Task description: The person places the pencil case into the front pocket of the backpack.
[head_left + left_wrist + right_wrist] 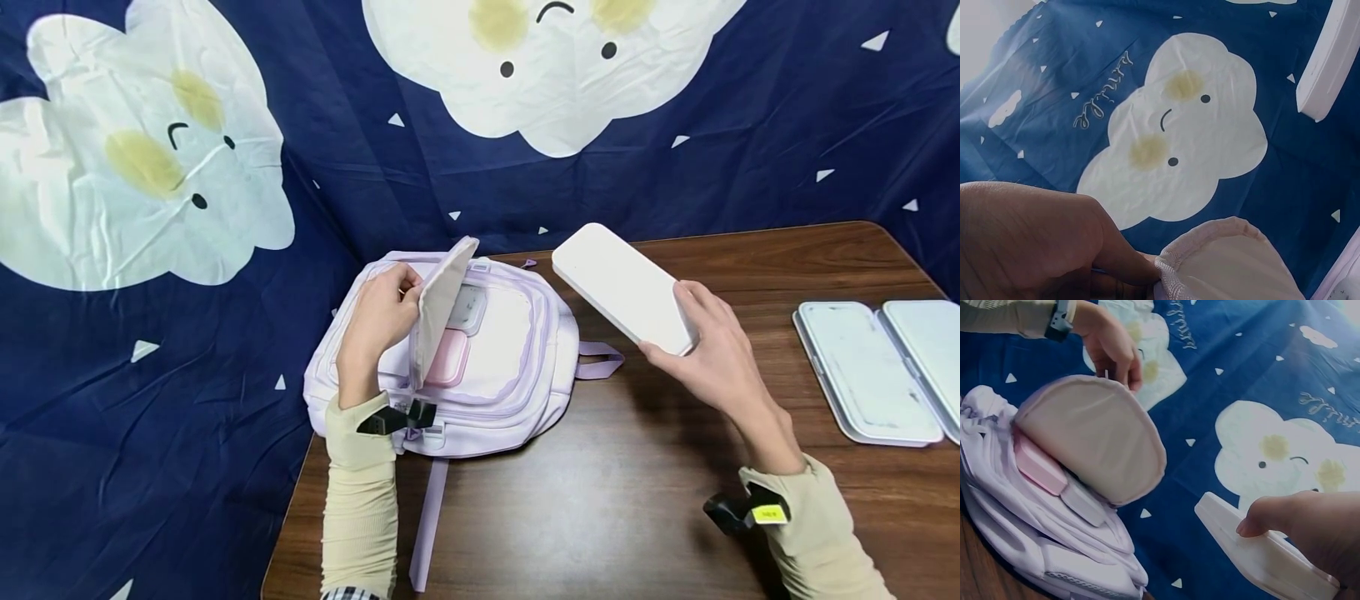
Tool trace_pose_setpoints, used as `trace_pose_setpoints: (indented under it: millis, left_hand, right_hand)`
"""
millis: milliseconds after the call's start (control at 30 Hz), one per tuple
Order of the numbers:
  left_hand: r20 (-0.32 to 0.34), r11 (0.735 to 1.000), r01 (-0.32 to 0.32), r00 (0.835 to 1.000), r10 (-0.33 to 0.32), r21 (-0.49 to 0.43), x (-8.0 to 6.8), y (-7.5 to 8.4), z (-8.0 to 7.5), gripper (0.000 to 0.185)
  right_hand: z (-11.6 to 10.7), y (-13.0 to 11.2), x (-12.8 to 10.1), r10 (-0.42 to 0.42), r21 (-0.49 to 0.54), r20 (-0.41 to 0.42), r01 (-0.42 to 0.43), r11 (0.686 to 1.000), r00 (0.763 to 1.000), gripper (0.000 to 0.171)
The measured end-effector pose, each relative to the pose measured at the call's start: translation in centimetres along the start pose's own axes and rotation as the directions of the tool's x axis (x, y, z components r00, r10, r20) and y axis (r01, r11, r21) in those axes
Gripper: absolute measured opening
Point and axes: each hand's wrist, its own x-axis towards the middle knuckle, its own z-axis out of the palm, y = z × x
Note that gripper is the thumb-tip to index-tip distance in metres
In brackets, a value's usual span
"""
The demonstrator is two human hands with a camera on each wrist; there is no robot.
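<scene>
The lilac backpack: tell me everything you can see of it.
The backpack is pale lilac fabric with zips and dangling straps, lying flat at the brown table's left end against the cloud-print cloth. Its front flap, beige inside, is lifted upright, pinched at the rim by the left hand. Inside lie a pink case and a greyish-white one. The right hand holds a white case beside it, not touching.

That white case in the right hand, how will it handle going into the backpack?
The white case looks rigid: it juts straight out past the right hand without sagging. Its smooth surface may be slippery. Held at one end only, it is probably light.
</scene>
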Motion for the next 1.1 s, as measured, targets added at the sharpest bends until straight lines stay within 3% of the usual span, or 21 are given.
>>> trace_pose_setpoints:
  millis: [633,1100]
  left_hand:
    - [0.009,1.000,-0.001,1.000,0.001,-0.003,0.0,0.2,0.1,0.013]
    - [0.006,1.000,-0.003,1.000,0.003,0.009,0.0,0.4,0.1,0.013]
  right_hand:
    - [3.2,-1.9,1.0,-0.071,0.036,0.108,0.068,0.997,0.992,0.082]
    - [6.8,-3.3,1.8,-0.145,0.064,0.224,0.134,0.989,0.964,0.085]
